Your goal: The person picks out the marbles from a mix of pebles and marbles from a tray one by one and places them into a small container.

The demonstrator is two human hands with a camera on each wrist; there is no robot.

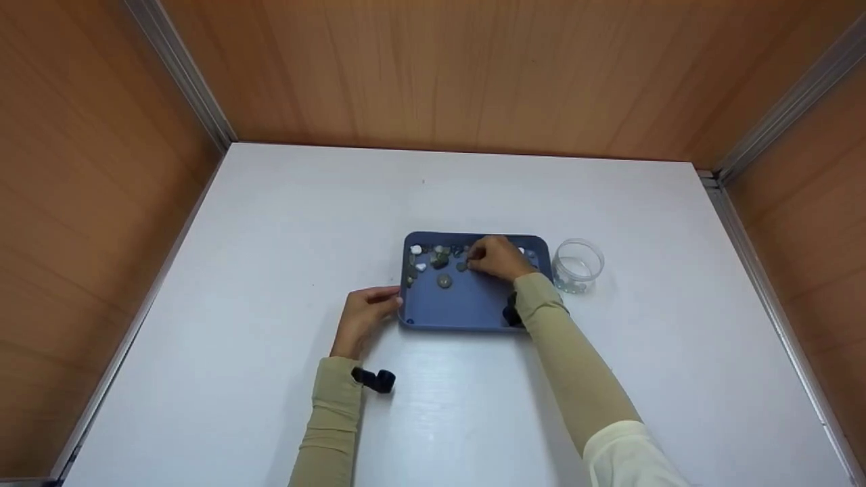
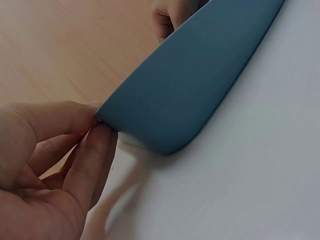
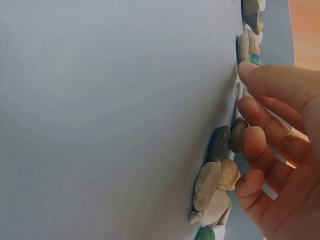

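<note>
A blue rectangular tray (image 1: 467, 308) holds several pebbles, mostly along its far and left sides. My left hand (image 1: 365, 314) is at its left edge; in the left wrist view, thumb and fingers pinch the tray's rim (image 2: 175, 85) at a corner. Over the far part of the tray, my right hand (image 1: 499, 257) reaches down among the stones with bent fingers. From the right wrist, the thumb and index fingertip stand apart beside a row of pebbles (image 3: 207, 185), and no stone shows clearly held. A round grey-brown pebble (image 1: 444, 281) lies nearer the tray's middle.
Just right of the tray stands a clear round container (image 1: 578, 265). Wooden panels (image 1: 433, 74) rise behind and beside the white table (image 1: 304, 223). A small dark piece (image 1: 410, 321) lies in the tray's near left corner.
</note>
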